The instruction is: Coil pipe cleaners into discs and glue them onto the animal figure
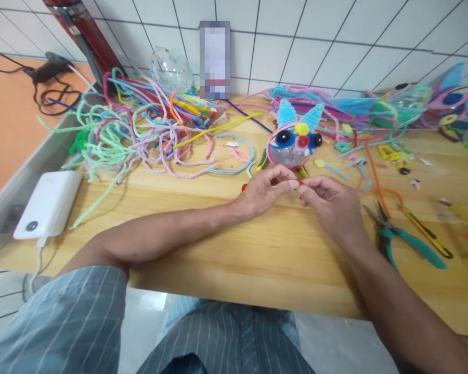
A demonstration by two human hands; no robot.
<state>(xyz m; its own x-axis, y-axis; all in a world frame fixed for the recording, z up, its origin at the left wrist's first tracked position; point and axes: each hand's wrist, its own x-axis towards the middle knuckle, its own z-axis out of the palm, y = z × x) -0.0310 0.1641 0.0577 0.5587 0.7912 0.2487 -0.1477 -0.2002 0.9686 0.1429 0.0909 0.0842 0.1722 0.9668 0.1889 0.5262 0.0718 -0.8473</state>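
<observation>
My left hand [265, 191] and my right hand [330, 201] meet above the wooden table, fingertips pinched together. Between them is a short red pipe cleaner piece [299, 183], mostly covered by the fingers. Just beyond my hands stands a craft animal [290, 155] with a clear round body, light blue fuzzy ears, dark round eyes, a red nose and a yellow spot on its forehead. A small red bit [244, 187] shows beside my left wrist. Teal-handled pliers [398, 236] lie open to the right of my right hand.
Loose pipe cleaners [140, 135] are heaped at the back left, with more bundles [335, 106] at the back right. A white power bank [49, 205] lies left. A yellow cutter [427, 232] lies by the pliers. A phone [214, 59] leans on the tiled wall. Another craft animal [452, 101] stands far right.
</observation>
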